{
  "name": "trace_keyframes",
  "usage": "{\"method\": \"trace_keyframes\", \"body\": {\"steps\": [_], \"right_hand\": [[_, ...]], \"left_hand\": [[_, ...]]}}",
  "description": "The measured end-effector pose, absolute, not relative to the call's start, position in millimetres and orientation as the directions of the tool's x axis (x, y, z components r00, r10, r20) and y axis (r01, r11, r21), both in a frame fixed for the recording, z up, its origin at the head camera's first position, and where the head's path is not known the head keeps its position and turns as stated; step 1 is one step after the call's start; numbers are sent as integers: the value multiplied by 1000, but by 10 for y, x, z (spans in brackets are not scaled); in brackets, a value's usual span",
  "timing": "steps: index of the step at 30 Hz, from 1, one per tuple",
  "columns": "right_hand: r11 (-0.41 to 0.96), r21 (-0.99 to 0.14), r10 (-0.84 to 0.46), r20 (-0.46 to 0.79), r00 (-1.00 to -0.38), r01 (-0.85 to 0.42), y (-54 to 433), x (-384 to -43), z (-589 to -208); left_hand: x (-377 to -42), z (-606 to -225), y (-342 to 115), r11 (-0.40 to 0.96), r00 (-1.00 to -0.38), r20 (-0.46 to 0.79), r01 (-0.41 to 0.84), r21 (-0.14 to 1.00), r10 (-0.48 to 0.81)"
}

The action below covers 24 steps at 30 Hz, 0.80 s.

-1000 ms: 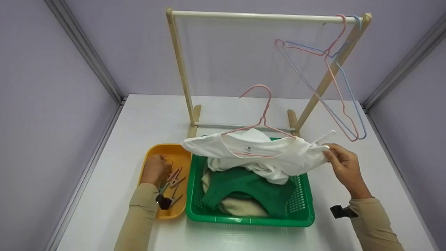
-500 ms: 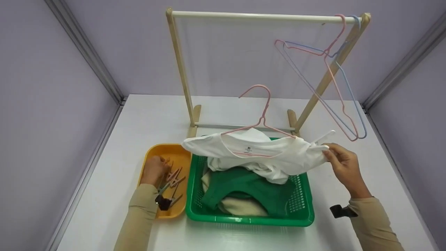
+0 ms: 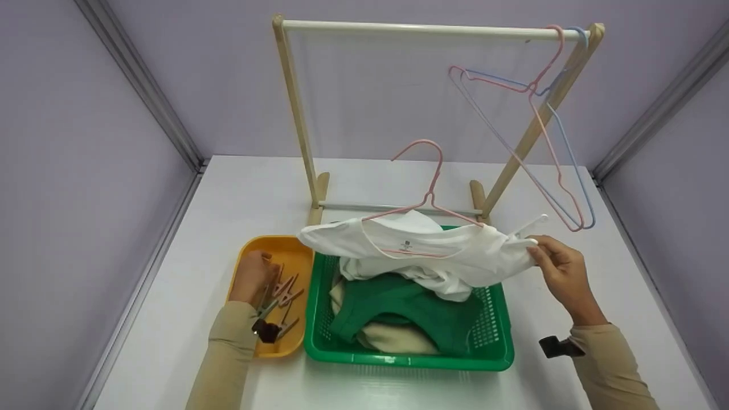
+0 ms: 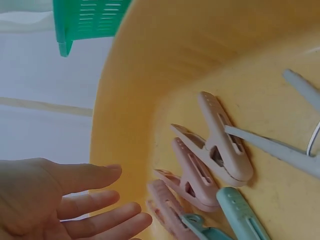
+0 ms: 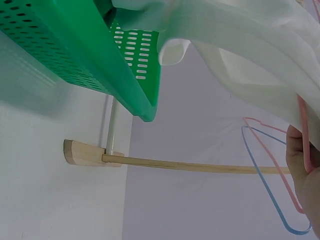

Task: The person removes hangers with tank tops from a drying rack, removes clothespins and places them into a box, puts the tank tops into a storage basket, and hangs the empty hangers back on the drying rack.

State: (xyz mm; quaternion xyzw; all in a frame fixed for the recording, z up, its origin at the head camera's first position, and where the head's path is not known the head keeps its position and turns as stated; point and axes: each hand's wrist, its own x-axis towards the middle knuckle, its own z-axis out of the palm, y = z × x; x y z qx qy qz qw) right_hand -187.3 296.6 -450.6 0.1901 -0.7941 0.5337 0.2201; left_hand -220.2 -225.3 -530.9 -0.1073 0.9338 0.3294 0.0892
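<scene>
A white shirt (image 3: pixel 478 262) with a wide neckline hangs on a pink hanger (image 3: pixel 435 176) over the green basket (image 3: pixel 410 360). Thumb and fingers of my right hand (image 3: pixel 564 276) pinch its right sleeve end. A white two-legged clip (image 3: pixel 529 225) sticks out there. In the right wrist view a pink bar (image 5: pixel 304 135) lies against this hand. My left hand (image 3: pixel 252 277) is low over the yellow tray (image 3: pixel 299 253). The left wrist view shows its fingers (image 4: pixel 105 225) stretched out beside several clothespins (image 4: pixel 227 150), with nothing visible in them.
Behind the basket stands a wooden clothes rack (image 3: pixel 296 114) with a white rail (image 3: pixel 421 27). A pink hanger (image 3: pixel 549 131) and a blue hanger (image 3: pixel 564 131) hang at its right end. A green garment (image 3: pixel 398 296) and beige cloth (image 3: pixel 393 339) lie in the basket.
Over the tray, my left hand shifts only very slightly. The right hand, the shirt and the hanger keep their places.
</scene>
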Motion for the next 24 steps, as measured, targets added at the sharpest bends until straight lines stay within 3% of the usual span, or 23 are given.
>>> {"method": "trace_keyframes", "body": {"steps": [20,24], "right_hand": [[390,-765,-52,538,-841,-513,2950,-1870,-4513],[388,-772,-43,529,-847,-503,2948,-1866,-4512]], "left_hand": [[-2183,-5011,-2066,673,-987,-73,-150,725,-142],[-2168,-4908,-1997,659,-990,11,-86,747,-142]]}}
